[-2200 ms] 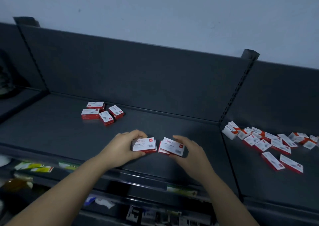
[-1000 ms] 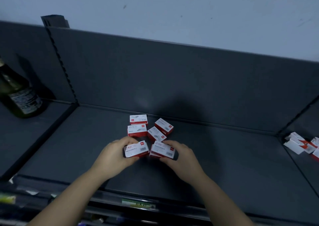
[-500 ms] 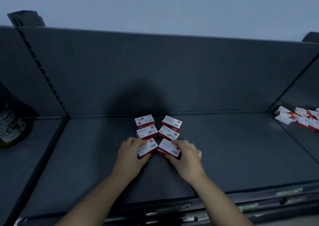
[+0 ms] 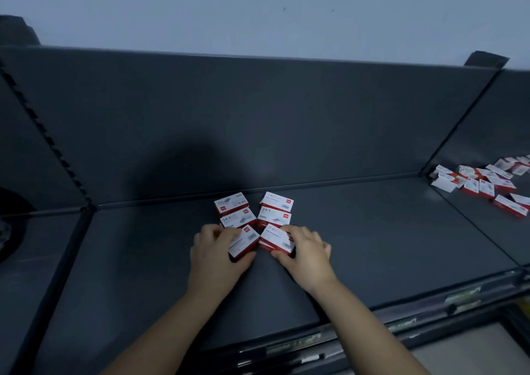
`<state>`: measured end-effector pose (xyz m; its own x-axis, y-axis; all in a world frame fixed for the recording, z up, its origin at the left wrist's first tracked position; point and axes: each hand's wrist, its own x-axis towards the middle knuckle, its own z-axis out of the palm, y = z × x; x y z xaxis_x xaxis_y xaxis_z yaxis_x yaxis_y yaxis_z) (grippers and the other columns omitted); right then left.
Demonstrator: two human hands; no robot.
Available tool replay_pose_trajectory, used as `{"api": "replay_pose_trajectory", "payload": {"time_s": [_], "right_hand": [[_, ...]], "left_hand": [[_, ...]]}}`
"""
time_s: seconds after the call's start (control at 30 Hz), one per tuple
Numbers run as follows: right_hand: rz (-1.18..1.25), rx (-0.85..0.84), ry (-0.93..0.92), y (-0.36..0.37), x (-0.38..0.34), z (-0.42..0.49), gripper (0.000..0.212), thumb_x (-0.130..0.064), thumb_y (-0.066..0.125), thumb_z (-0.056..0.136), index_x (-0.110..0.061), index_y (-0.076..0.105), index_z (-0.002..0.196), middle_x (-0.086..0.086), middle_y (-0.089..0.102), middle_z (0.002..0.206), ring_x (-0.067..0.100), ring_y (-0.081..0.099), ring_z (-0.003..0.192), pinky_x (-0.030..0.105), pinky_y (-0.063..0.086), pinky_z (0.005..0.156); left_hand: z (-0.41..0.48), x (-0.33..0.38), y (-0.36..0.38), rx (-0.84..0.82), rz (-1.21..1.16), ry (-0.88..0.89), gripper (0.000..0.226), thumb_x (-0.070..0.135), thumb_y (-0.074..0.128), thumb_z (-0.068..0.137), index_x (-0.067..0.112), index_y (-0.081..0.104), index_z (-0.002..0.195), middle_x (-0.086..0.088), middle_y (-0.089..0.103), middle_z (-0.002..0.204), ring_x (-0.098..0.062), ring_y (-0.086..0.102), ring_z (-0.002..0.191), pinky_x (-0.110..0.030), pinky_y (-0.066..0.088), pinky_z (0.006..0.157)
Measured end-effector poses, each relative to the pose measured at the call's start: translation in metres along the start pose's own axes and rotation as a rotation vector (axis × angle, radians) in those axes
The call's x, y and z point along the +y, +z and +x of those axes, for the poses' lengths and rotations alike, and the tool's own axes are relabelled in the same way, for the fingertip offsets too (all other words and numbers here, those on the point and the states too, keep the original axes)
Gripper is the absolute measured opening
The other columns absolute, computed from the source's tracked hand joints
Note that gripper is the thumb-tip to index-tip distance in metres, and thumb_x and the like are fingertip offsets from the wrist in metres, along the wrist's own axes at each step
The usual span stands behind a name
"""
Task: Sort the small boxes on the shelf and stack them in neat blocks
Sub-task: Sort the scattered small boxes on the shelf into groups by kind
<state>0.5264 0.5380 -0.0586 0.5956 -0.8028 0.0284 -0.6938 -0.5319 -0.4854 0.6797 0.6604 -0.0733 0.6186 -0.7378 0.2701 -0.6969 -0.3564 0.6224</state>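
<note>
Both hands are down on the shelf (image 4: 372, 231), one box each. Left hand (image 4: 215, 255) grips the front-left box (image 4: 243, 241), fingers curled over its left end and thumb at the near edge. That box sits skewed, turned off the line of the row behind it. Right hand (image 4: 307, 255) grips the front-right box (image 4: 276, 240), fingers over its right end and thumb against the near edge (one box or two stacked, I can't tell). The two front boxes come close at their far inner corners and splay apart toward me.

Behind them I see four more boxes in two columns. The middle-left box (image 4: 238, 218) and middle-right box (image 4: 274, 217) both read 24/6. The back-left box (image 4: 231, 202) and back-right box (image 4: 277, 201) sit near the back panel (image 4: 258, 116). There's a narrow gap between the columns. All have white tops and red sides. Whether the front pair touches the middle row, I can't tell.

In the right bay, past the divider line, there's a loose pile (image 4: 484, 181) of the same boxes. It's jumbled, some lie tilted, and it's well apart from the block. A dark round object (image 4: 11, 225) sits at the far left edge; I can't identify it. A label rail (image 4: 401, 321) runs along the shelf's front lip.
</note>
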Motion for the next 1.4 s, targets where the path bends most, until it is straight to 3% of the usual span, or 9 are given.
{"api": "replay_pose_trajectory", "payload": {"time_s": [0.1,0.23,0.33,0.43,0.53,0.7,0.8,1.17,1.4], "right_hand": [[0.061,-0.010,-0.038,-0.004,0.004,-0.002,0.053,-0.049,0.068,0.084,-0.036,0.049,0.133,-0.014,0.050,0.124,0.011,0.042,0.115,0.031,0.030,0.097],[0.106,0.043,-0.087,-0.014,0.016,-0.003,0.047,-0.044,0.063,0.090,-0.026,0.052,0.132,-0.010,0.052,0.127,0.013,0.044,0.116,0.039,0.038,0.104],[0.020,-0.013,-0.122,-0.029,0.023,-0.003,0.055,-0.049,0.056,0.093,-0.026,0.044,0.142,-0.010,0.044,0.144,0.014,0.038,0.131,0.039,0.032,0.112],[-0.106,-0.102,-0.144,-0.045,0.030,0.001,0.066,-0.053,0.046,0.097,-0.028,0.024,0.153,-0.011,0.019,0.161,0.013,0.014,0.148,0.039,0.016,0.120],[-0.189,-0.110,-0.122,-0.057,0.039,0.002,0.066,-0.049,0.038,0.101,-0.026,0.010,0.156,-0.011,0.003,0.164,0.012,0.000,0.151,0.038,0.004,0.122],[-0.268,-0.073,-0.110,-0.078,0.061,-0.005,0.064,-0.043,0.032,0.103,-0.024,0.004,0.157,-0.010,-0.004,0.164,0.011,-0.007,0.151,0.036,-0.004,0.121],[-0.280,-0.065,-0.099,-0.092,0.080,-0.011,0.064,-0.043,0.030,0.103,-0.023,0.002,0.157,-0.010,-0.005,0.164,0.010,-0.009,0.150,0.034,-0.006,0.121],[-0.345,-0.030,-0.053,-0.172,0.194,-0.029,0.073,-0.054,0.020,0.098,-0.018,-0.005,0.157,-0.005,-0.004,0.165,0.012,-0.010,0.150,0.032,-0.009,0.121],[-0.370,-0.060,-0.031,-0.236,0.287,-0.051,0.075,-0.053,0.027,0.101,-0.018,-0.010,0.156,-0.006,-0.011,0.163,0.009,-0.015,0.149,0.031,-0.010,0.121]], "left_hand": [[0.004,0.003,-0.007,0.095,-0.010,0.041,0.052,0.060,0.059,0.074,0.025,0.065,0.112,0.003,0.045,0.116,-0.009,0.033,0.101,-0.035,0.039,0.090],[0.016,0.009,-0.012,-0.001,-0.051,0.091,0.065,0.058,0.037,0.080,0.020,0.060,0.126,0.003,0.047,0.136,-0.016,0.040,0.126,-0.036,0.035,0.104],[0.026,0.012,-0.008,-0.093,0.080,0.183,0.065,0.053,0.035,0.086,0.019,0.050,0.139,0.002,0.040,0.150,-0.017,0.031,0.140,-0.037,0.029,0.114],[0.034,0.021,-0.003,-0.213,0.184,0.183,0.065,0.045,0.039,0.093,0.015,0.033,0.149,-0.001,0.026,0.159,-0.020,0.014,0.149,-0.038,0.013,0.121],[0.039,0.040,0.001,-0.312,0.276,0.197,0.071,0.043,0.028,0.091,0.013,0.016,0.154,-0.003,0.011,0.163,-0.020,-0.001,0.151,-0.038,0.000,0.122],[0.042,0.076,0.017,-0.409,0.276,0.229,0.070,0.037,0.029,0.095,0.014,0.004,0.155,-0.002,-0.003,0.164,-0.019,-0.008,0.150,-0.037,-0.006,0.121],[0.042,0.105,0.030,-0.418,0.273,0.279,0.070,0.031,0.037,0.096,0.015,0.003,0.156,-0.003,-0.005,0.164,-0.018,-0.010,0.150,-0.038,-0.007,0.120],[0.026,0.231,0.107,-0.498,0.321,0.375,0.071,0.033,0.031,0.097,0.014,-0.006,0.155,0.000,-0.011,0.163,-0.015,-0.015,0.149,-0.038,-0.010,0.121],[0.004,0.326,0.173,-0.510,0.272,0.377,0.070,0.033,0.029,0.099,0.015,-0.007,0.155,0.001,-0.014,0.162,-0.013,-0.016,0.148,-0.036,-0.010,0.121]]}}
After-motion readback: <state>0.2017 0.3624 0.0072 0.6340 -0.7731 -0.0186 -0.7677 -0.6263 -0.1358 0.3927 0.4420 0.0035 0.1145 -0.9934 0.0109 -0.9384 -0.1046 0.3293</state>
